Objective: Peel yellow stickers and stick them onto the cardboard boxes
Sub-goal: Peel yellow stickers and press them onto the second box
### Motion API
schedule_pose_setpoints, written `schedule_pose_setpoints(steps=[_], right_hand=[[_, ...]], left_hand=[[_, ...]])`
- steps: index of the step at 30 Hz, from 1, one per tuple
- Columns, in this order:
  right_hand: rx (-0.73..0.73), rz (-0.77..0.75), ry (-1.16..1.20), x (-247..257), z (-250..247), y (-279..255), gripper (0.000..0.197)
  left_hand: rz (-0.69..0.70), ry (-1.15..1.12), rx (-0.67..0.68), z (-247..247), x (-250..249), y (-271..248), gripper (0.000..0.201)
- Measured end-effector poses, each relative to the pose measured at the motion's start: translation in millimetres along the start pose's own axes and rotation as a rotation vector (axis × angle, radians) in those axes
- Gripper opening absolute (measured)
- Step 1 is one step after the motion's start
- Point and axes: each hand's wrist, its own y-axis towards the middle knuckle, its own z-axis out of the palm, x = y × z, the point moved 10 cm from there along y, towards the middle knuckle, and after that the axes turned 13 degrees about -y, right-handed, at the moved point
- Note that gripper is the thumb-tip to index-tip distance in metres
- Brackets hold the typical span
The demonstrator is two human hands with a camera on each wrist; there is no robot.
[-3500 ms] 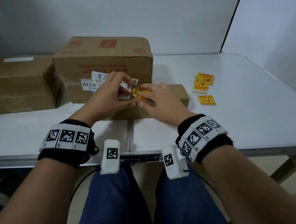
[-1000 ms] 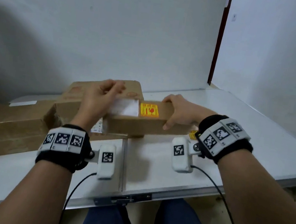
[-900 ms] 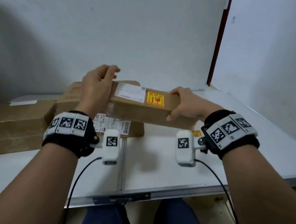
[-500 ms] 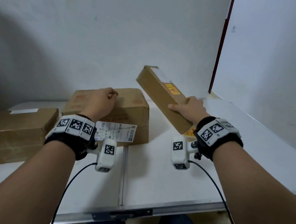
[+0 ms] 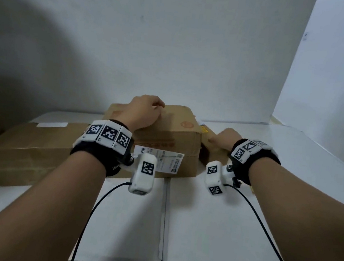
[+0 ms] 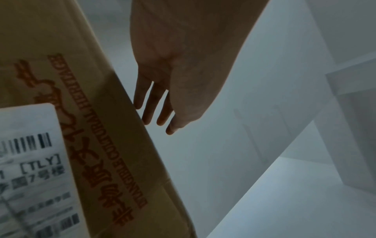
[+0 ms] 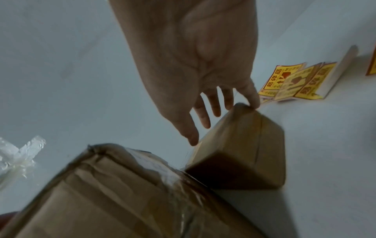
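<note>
A person's two forearms reach forward over a white bench (image 5: 209, 223), each wrist wearing a black band with square markers and a small white camera.

At about 11 o'clock, the left hand (image 5: 142, 111) lies on top of the big cardboard box (image 5: 171, 145), fingers straight and loose, gripping nothing; it seems placed there to steady or draw the box in for its sticker. A white shipping label (image 5: 162, 162) covers part of the near face.

At about 1 o'clock, the right hand (image 5: 223, 138) rests with straight, spread fingers on the small box (image 7: 244, 145), which stands just beside the big box's right side, likely being nudged out of the way. A yellow sticker (image 5: 204, 130) shows on its far end.

At 9 o'clock a long flat box (image 5: 25, 155) lies beside the big one.

Farther right, beyond the small box, loose yellow stickers (image 7: 295, 83) lie on the bench, near the right hand for the next peel.
</note>
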Motion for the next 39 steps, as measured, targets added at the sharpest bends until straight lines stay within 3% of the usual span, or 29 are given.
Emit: schedule_pose_setpoints(steps=[5,8,11,15,21,25,30,32,35,39], right_hand=[[-0.103,-0.003,0.019,-27.2,-17.8,2.3,0.016],[-0.125,0.065,-0.016,-72.4,-17.8,-4.7,0.023],[-0.036,0.121,-0.073,-116.3,-5.4,-18.2,0.023],[0.046,0.168,-0.026,-165.0,3.3,-31.5,0.041],[0.171,0.115,-0.116,-166.2,20.8,-45.9,0.051],[0.173,0.094,-0.259,-157.3,28.2,-46.1,0.019],[0.042,0.119,-0.066,-158.5,19.4,-41.4,0.021],[-0.073,0.119,0.196,-151.8,5.8,-41.2,0.009],[-0.207,0.018,0.598,-122.4,-22.2,-47.3,0.017],[-0.188,-0.207,0.842,-47.6,-54.6,-72.8,0.011]], left_hand=[[0.076,-0.07,-0.013,22.4,-23.8,12.0,0.027],[0.168,-0.092,0.025,52.7,-60.6,14.1,0.026],[0.233,-0.111,0.119,89.9,-95.0,11.4,0.027],[0.266,-0.112,0.187,123.7,-120.0,3.6,0.027],[0.253,-0.166,0.194,130.8,-124.4,-5.2,0.026],[0.208,-0.273,0.123,110.2,-115.8,-5.7,0.029],[0.106,-0.641,0.061,84.9,-86.9,-7.0,0.025],[0.037,-0.776,0.035,77.6,-72.4,-8.2,0.026],[-0.02,-0.896,-0.01,67.4,-57.6,-10.7,0.026],[-0.087,-0.986,0.019,62.7,-40.6,-17.5,0.022]])
